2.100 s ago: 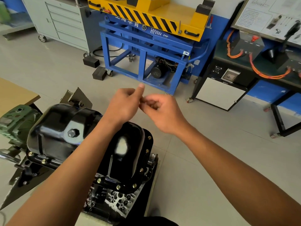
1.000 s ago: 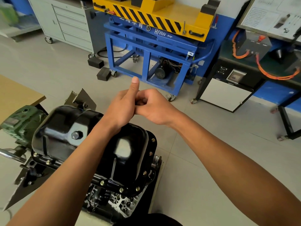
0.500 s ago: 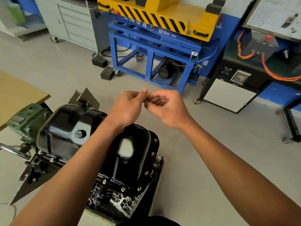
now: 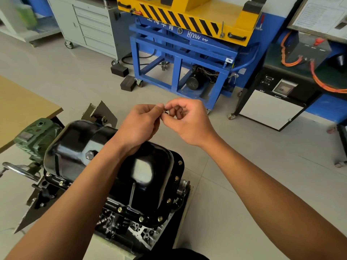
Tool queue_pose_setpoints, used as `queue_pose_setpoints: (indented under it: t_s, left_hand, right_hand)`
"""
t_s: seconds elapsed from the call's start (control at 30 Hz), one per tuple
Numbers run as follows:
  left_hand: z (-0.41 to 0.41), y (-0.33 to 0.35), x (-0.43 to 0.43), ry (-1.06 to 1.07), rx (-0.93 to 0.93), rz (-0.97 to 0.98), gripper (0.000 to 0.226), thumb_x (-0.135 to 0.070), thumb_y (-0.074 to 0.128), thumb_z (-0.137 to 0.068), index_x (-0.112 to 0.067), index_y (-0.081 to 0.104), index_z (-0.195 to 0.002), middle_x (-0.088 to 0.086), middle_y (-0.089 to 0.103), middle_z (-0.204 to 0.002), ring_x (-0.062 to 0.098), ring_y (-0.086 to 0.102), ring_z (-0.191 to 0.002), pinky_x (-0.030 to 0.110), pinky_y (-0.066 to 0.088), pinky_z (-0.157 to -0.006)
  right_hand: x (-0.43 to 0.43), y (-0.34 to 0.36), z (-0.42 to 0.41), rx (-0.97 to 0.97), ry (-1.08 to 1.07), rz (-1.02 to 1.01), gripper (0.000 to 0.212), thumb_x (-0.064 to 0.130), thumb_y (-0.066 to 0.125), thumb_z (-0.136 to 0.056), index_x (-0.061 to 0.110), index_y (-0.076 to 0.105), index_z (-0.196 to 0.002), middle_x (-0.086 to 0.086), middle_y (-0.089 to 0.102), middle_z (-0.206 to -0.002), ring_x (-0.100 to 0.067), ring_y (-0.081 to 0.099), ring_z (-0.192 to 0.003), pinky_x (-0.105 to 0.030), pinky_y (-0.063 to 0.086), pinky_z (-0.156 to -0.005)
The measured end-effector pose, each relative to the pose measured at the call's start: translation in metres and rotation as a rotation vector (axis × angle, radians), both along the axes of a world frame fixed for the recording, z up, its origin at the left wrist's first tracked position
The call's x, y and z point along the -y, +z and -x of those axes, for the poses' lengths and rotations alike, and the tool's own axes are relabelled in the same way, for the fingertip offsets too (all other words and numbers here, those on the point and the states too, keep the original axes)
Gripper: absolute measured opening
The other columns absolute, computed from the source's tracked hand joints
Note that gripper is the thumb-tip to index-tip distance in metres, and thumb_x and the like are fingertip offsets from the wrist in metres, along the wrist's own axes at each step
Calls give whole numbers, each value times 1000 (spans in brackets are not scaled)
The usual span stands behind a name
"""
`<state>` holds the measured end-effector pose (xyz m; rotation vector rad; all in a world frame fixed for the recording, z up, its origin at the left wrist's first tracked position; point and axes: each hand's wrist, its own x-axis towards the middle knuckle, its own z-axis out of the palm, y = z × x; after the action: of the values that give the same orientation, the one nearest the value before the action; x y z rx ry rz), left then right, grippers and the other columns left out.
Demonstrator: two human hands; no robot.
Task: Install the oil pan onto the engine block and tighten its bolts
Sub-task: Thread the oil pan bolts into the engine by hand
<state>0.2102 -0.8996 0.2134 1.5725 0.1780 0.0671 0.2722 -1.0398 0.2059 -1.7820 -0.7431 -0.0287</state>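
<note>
Pinching one small metal piece, left hand and right hand fingers clamped on it, you hovered over the oil pan on the engine block. Left forearm crossed the pan; eight flange bolts showed, two black blocks beyond.

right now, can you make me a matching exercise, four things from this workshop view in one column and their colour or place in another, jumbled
1 oil pan
2 small metal part
3 lift table top
4 drawer cabinet

A grey, on casters
B glossy black, on the engine block
C yellow with black stripes
D pinched between left hand and right hand

Pairs: 1-B, 2-D, 3-C, 4-A
</note>
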Motion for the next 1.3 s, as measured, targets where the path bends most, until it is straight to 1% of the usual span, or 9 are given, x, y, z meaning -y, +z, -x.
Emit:
queue_pose_setpoints:
  t_s: [0.13,0.37,0.5,0.67,0.8,0.9,1.0,1.17,1.3]
  left_hand:
    - [-1,-3,2,122,12,-214,42,-27,55,-104,-15,58,-64,-11,37,-44,8,28,-41,21,24,-40]
    - [0,-2,14,90,-2,-574,28,-19,63,-97,-10,67,-71,-19,47,-39,1,43,-40,11,31,-43]
    - [1,1,10,153,-1,-499,19,-19,63,-96,-13,75,-83,-18,48,-40,1,41,-38,10,29,-41]
    - [2,2,8,395,46,-434,19,-25,62,-96,-21,75,-82,-19,52,-46,1,43,-44,12,31,-45]
    - [-1,5,11,488,52,-458,19,-22,61,-96,-14,74,-86,-18,49,-42,2,41,-40,11,29,-43]
    - [0,4,14,536,62,-480,19,-23,61,-96,-14,75,-86,-13,49,-45,3,40,-42,11,29,-44]
    - [-1,4,16,573,80,-500,20,-23,61,-96,-12,74,-86,-12,48,-47,3,39,-40,10,28,-42]
    - [-1,2,19,575,68,-522,19,-19,60,-94,-9,74,-86,-6,50,-53,4,38,-41,10,28,-43]
    - [-4,1,19,570,51,-556,19,-20,61,-94,-10,74,-85,-2,53,-56,5,38,-43,12,29,-44]
  right_hand:
    - [2,-2,-1,101,-52,81,10,12,80,-75,9,72,-81,0,61,-65,-22,51,-56,-30,47,-51]
    - [21,-22,-10,-63,-29,125,12,12,80,-72,20,73,-77,1,67,-65,-5,52,-54,-22,46,-54]
    - [36,-43,-24,-126,148,377,13,17,80,-79,28,76,-85,12,71,-80,2,52,-59,-14,41,-59]
    - [32,-69,-33,4,411,705,17,21,77,-86,16,77,-102,12,63,-89,-1,52,-71,-22,46,-68]
    - [20,-72,-44,118,516,801,18,22,75,-89,13,76,-104,13,60,-86,13,47,-67,-5,32,-63]
    - [17,-74,-53,184,568,821,18,21,75,-89,11,77,-104,3,67,-91,6,45,-66,-2,32,-63]
    - [12,-75,-58,252,618,825,17,19,75,-88,10,77,-101,10,61,-83,6,44,-63,-1,32,-63]
    - [5,-78,-57,325,672,946,18,22,70,-90,12,76,-104,-2,69,-94,-9,55,-79,-26,46,-71]
    - [2,-78,-57,386,660,1014,13,21,68,-89,9,74,-91,-7,68,-85,-24,64,-79,-43,54,-72]
